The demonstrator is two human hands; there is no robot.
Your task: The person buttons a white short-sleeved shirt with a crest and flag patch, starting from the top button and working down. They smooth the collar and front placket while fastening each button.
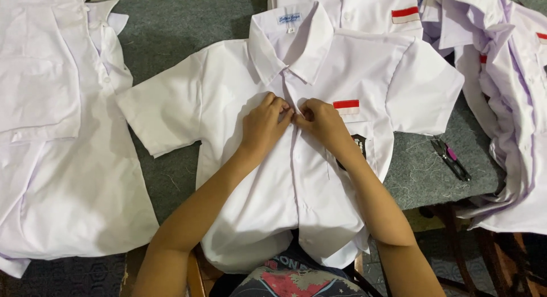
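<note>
A white short-sleeved shirt [296, 177] is lying face up and spread flat on the grey felt-covered counter [171, 29], collar away from the person and hem hanging over the near edge toward the lap, so the front placket is running straight toward the person and sitting within easy reach of both hands. The left hand [263, 125] and right hand [323, 123] are meeting at the placket just below the collar, each grip pinched together on an edge of the shirt front, fingertips nearly touching, drawing the two edges over one another; whether a button is between them I cannot tell, since the fingers are covering the spot. Both forearms are resting on the cloth, which is keeping it flat. A red and white patch [346, 106] is sitting above the chest pocket beside the right hand. Small snips [451, 158] with a pink spot are lying on the counter well to the right, apart from the shirt. More white shirts are lying flat at the left [51, 131] and heaped at the right [513, 103], away from the one in hand
</note>
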